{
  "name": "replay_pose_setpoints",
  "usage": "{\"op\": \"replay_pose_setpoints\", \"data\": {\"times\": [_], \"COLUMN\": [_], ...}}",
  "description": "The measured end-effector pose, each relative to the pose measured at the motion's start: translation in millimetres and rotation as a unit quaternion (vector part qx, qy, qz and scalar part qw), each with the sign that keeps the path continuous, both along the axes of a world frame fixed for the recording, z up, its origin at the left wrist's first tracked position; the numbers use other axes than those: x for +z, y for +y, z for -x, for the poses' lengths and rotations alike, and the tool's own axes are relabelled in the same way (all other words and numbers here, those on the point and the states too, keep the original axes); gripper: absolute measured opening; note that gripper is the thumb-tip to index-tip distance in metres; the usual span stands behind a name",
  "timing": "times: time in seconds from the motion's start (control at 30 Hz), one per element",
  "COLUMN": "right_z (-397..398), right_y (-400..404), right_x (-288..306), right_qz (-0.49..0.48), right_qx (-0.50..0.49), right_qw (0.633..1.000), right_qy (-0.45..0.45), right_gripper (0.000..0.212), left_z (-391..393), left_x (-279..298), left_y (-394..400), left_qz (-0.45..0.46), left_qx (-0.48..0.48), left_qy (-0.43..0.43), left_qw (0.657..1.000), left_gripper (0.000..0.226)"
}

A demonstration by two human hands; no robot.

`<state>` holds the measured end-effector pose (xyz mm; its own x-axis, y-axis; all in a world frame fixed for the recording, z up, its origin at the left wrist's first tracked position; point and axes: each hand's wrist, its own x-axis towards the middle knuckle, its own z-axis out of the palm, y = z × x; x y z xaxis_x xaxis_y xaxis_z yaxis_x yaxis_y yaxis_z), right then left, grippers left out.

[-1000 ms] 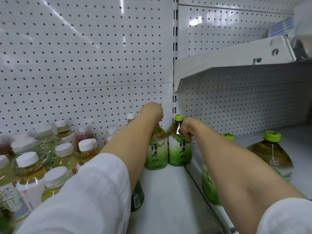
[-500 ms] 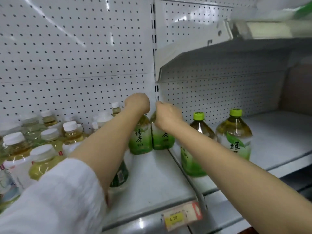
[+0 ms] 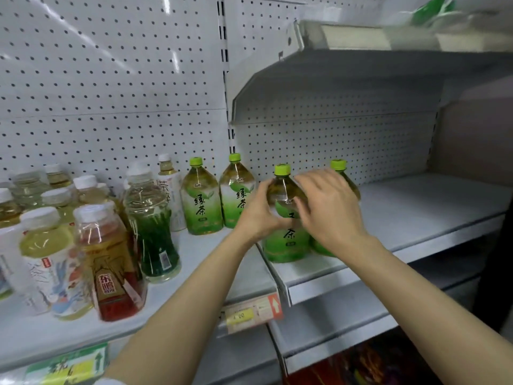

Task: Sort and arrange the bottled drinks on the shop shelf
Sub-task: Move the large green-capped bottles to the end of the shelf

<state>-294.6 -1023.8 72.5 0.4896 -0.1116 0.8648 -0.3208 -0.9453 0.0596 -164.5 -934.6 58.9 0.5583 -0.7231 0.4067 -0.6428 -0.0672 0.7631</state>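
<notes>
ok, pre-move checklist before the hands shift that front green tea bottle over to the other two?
1. Left hand grips the front green tea bottle: ok.
2. Right hand has a firm hold: cannot tell; its fingers are spread across the bottle front, reaching toward the rear green tea bottle.
3. Front bottle upright, cap on: ok.
4. Bare shelf space in front of the two placed green tea bottles: ok.
5. Path leftward crosses the raised shelf edge between bays: not ok for sliding; probably lift.
6. Neighbouring dark green bottle stands apart from the drop spot: ok.
</notes>
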Motion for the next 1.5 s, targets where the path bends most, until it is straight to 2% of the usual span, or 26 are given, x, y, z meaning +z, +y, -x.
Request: {"op": "replay_pose_setpoints", "data": {"times": [0.07,0.2,0.23,0.3,0.37,0.43,0.5,0.53,0.7,0.83,1.0,1.17,1.3,1.5], "right_z": [7,23,26,34,39,39,35,32,11,-23,-76,-109,-124,-142], "right_y": [-8,-29,-36,-48,-60,-72,-85,-92,-100,-84,-50,-34,-37,-45], "right_x": [-11,-31,-34,-37,-38,-43,-51,-54,-54,-58,-54,-51,-49,-54], "right_qz": [-0.004,-0.029,-0.061,-0.182,-0.337,-0.478,-0.571,-0.595,-0.618,-0.632,-0.653,-0.654,-0.640,-0.618], "right_qx": [0.010,-0.002,-0.003,0.001,0.025,0.085,0.150,0.164,0.172,0.246,0.305,0.298,0.293,0.298], "right_qw": [1.000,0.999,0.998,0.983,0.940,0.874,0.807,0.787,0.767,0.733,0.692,0.694,0.707,0.723], "right_qy": [-0.002,-0.029,-0.035,-0.037,-0.035,-0.022,-0.003,0.002,0.014,0.048,0.047,0.043,0.066,0.076], "right_gripper": [0.037,0.055,0.064,0.085,0.106,0.117,0.120,0.119,0.104,0.103,0.080,0.070,0.072,0.064], "left_z": [3,-3,-8,-19,-30,-38,-46,-49,-59,-69,-79,-88,-91,-96], "left_x": [-1,5,6,7,7,6,5,5,4,6,17,27,27,26], "left_y": [-2,19,27,46,62,75,84,86,78,73,66,68,57,54], "left_qz": [-0.005,-0.034,-0.040,-0.045,-0.036,-0.029,-0.024,-0.025,-0.048,-0.078,-0.164,-0.234,-0.244,-0.238], "left_qx": [0.036,0.089,0.101,0.128,0.157,0.191,0.213,0.222,0.263,0.285,0.313,0.324,0.341,0.333], "left_qy": [-0.007,-0.005,-0.005,0.005,0.024,0.030,0.031,0.027,-0.001,-0.027,-0.033,-0.087,-0.102,-0.098], "left_qw": [0.999,0.995,0.994,0.991,0.987,0.981,0.976,0.974,0.964,0.955,0.935,0.913,0.902,0.907], "left_gripper": [0.104,0.110,0.111,0.111,0.111,0.113,0.113,0.113,0.110,0.109,0.096,0.098,0.092,0.086]}}
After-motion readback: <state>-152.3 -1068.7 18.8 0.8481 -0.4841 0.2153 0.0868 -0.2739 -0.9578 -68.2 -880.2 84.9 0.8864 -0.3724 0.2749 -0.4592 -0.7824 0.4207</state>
